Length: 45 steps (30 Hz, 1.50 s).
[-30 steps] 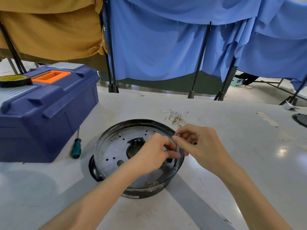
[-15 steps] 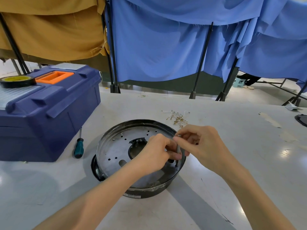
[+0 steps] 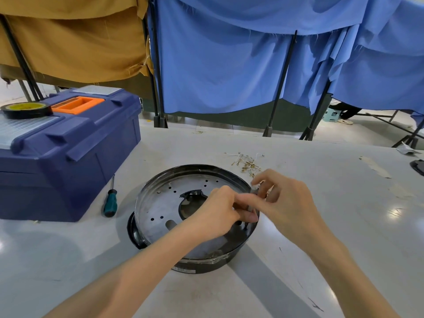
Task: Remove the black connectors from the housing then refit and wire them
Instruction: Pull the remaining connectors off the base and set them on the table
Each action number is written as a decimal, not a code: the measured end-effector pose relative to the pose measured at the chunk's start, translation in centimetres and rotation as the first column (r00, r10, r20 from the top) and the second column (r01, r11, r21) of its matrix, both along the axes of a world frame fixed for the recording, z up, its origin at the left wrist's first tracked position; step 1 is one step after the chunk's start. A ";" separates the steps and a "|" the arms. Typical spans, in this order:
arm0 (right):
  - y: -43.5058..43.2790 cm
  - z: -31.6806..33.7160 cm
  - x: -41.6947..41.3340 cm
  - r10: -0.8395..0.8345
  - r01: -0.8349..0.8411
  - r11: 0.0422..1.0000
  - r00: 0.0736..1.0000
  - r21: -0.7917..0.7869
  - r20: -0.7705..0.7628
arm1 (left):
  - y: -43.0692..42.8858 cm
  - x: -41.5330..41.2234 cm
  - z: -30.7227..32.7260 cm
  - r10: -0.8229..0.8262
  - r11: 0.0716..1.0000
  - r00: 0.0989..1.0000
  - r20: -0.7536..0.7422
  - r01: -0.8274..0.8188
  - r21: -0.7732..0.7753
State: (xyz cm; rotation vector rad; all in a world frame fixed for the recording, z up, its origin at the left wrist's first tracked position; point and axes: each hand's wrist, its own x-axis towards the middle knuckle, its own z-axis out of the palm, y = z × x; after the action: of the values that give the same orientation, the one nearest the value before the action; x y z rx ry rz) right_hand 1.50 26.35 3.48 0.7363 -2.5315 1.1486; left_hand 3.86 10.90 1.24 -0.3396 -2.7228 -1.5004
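Observation:
A round black housing (image 3: 195,167) with a perforated metal plate (image 3: 160,203) inside sits on the table in front of me. Both hands meet at its right rim. My right hand (image 3: 289,203) grips a thin grey tool (image 3: 255,191) held upright, its dark tip (image 3: 246,227) down inside the rim. My left hand (image 3: 218,214) reaches across the plate, thumb and fingers pinched together beside the tool's shaft on a small black connector (image 3: 239,223), mostly hidden under the fingers.
A blue toolbox (image 3: 68,157) stands at the left, with a roll of black tape (image 3: 25,110) on its lid. A green-handled screwdriver (image 3: 110,203) lies between toolbox and housing. Small brass terminals with white wires (image 3: 247,164) are scattered behind the housing. A dark object (image 3: 418,166) sits at the right edge.
Both hands stay at the housing's right rim. My right hand's fingers have shifted slightly on the tool; the left pinch holds its place.

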 end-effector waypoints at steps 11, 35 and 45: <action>-0.2 0.3 -0.2 0.128 -0.119 0.981 0.990 -0.156 0.051 | -0.5 0.1 0.1 0.030 0.999 0.999 0.022 -0.030 -0.012; 0.3 -2.2 -1.0 0.271 -0.183 0.893 0.948 -0.411 0.168 | -1.0 -0.7 -1.0 0.062 0.918 0.997 -0.037 -0.071 -0.391; 0.4 -1.6 -0.8 0.257 -0.219 0.940 0.959 -0.260 0.120 | -1.2 -0.7 -1.1 0.054 0.932 0.998 -0.023 -0.059 -0.358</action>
State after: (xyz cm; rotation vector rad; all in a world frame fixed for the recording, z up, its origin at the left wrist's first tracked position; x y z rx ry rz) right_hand 0.72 26.73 1.92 0.9411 -2.4027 1.6224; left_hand 3.16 9.73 0.14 -0.2695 -2.9603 -0.9759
